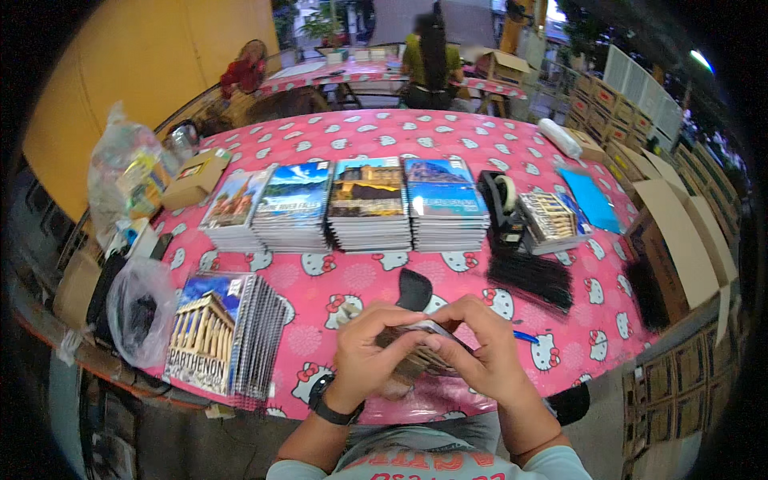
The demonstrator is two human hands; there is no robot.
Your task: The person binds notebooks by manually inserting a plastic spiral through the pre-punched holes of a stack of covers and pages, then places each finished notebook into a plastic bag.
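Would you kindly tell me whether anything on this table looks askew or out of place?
The front-left notebook stack looks askew: its spiral edges fan out toward the right, unlike the four more evenly piled stacks behind.

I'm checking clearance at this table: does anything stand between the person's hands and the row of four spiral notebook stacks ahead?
Yes: a black object lies on the pink tablecloth just beyond the left hand and right hand, before the row's two rightmost notebook stacks; what it is, I can't tell.
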